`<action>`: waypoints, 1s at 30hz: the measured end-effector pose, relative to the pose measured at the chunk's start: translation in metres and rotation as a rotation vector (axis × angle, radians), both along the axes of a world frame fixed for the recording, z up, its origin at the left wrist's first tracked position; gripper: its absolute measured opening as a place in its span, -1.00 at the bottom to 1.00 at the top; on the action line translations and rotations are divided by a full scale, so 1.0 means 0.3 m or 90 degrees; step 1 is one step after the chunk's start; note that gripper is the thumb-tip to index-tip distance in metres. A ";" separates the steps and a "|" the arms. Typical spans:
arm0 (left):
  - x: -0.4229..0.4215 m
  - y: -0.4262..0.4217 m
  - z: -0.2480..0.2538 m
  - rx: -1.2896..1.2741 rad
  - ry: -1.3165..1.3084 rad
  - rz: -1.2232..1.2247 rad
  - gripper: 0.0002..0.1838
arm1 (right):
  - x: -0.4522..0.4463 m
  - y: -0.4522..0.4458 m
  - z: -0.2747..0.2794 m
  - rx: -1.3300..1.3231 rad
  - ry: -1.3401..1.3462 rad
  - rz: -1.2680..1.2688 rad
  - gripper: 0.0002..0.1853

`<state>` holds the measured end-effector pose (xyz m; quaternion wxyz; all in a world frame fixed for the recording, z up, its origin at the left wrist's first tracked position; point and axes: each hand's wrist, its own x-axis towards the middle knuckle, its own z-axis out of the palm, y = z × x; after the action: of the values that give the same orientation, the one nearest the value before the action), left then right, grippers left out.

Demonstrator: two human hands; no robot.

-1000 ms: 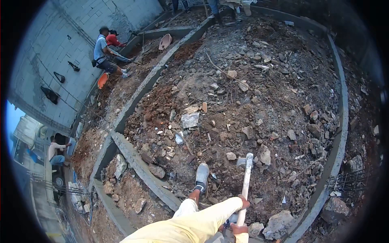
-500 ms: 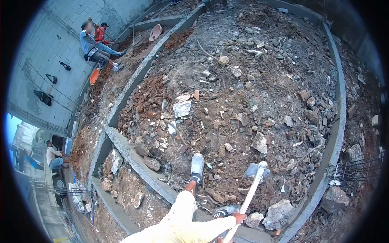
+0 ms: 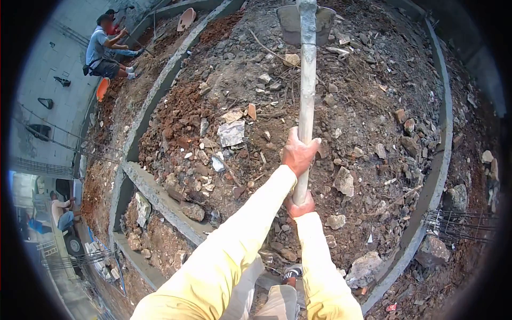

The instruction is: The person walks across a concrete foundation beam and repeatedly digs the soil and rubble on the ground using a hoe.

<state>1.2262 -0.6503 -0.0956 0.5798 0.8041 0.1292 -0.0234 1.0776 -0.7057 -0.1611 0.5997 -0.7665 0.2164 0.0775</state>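
Note:
A hoe (image 3: 307,90) with a pale wooden handle is held up in front of me, its wide grey metal blade high in the view. My left hand (image 3: 298,153) wraps round the handle below its middle. Lower down, near the handle's butt end, my right hand (image 3: 300,205) is closed on it too. Both arms reach forward in yellow sleeves. Beneath the hoe lies rough soil (image 3: 277,149) strewn with stones, roots and rubble. A crumpled pale sheet (image 3: 231,133) lies on the soil left of my hands.
Concrete beams (image 3: 165,200) border the plot left and right (image 3: 442,165). Large rocks (image 3: 365,268) sit by the right beam, where rebar (image 3: 458,224) sticks out. People (image 3: 101,48) work by the block wall near an orange basin (image 3: 103,89). Another person (image 3: 63,210) is at lower left.
The hoe has risen from the ground at lower right to high in front of me. Both hands have come up with it, and my arms now stretch forward.

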 end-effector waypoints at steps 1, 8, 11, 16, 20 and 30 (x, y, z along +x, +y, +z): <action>0.060 0.051 -0.036 0.047 -0.010 0.033 -0.46 | 0.074 0.055 -0.094 0.066 -0.010 0.017 -0.60; 0.024 0.345 -0.445 0.376 0.264 -0.029 -0.29 | 0.131 0.395 -0.401 0.077 0.141 0.105 -0.48; 0.102 0.350 -0.461 0.412 0.447 -0.106 -0.33 | 0.046 0.412 -0.328 0.103 0.248 0.068 -0.45; 0.153 0.247 -0.403 0.465 0.585 -0.208 -0.42 | 0.042 0.253 -0.133 0.037 0.280 0.100 -0.47; 0.034 0.185 -0.351 0.372 0.601 -0.067 -0.43 | -0.125 0.202 -0.122 0.061 0.242 0.097 -0.51; -0.669 -0.187 -0.585 0.402 0.550 -0.266 -0.49 | -0.773 -0.242 0.000 0.065 0.354 0.077 -0.55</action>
<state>1.0255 -0.7064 -0.2712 0.1895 0.8640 0.1934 -0.4244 0.8458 -0.7783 -0.1610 0.5496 -0.6961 0.3223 0.3309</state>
